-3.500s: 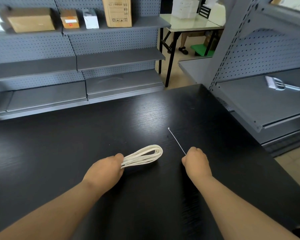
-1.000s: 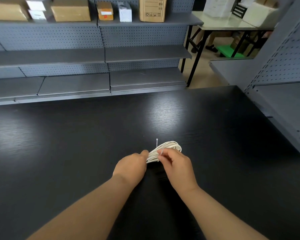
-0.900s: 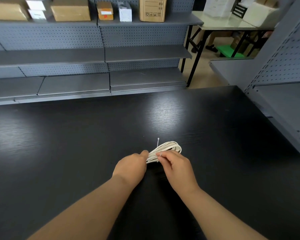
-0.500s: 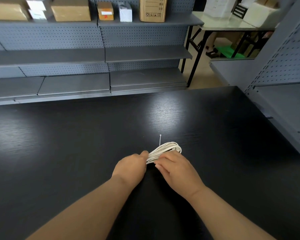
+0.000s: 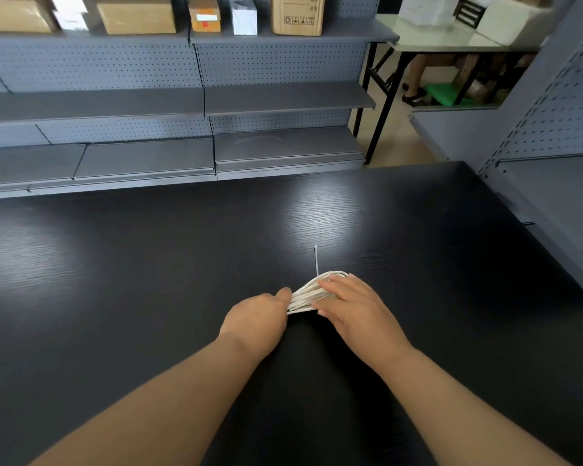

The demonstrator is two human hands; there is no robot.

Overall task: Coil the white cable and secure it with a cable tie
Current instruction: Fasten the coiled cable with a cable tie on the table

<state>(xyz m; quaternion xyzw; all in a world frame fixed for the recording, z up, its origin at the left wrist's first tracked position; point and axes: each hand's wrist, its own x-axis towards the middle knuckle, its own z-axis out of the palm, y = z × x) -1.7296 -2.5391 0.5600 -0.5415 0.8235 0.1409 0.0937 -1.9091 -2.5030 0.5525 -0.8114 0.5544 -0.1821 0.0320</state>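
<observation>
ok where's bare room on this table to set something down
Black wooden table is bare left of the left hand and right of the right hand. Crowded around the coiled white cable and thin white cable tie.

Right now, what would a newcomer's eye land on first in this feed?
The white cable coil sits mid-way across the black table. The left hand grips its near end, and the right hand lies across it with straight fingers. A thin cable tie sticks out past the coil's far side, pointing away from the person. Behind, cardboard boxes line the top grey shelf.
</observation>
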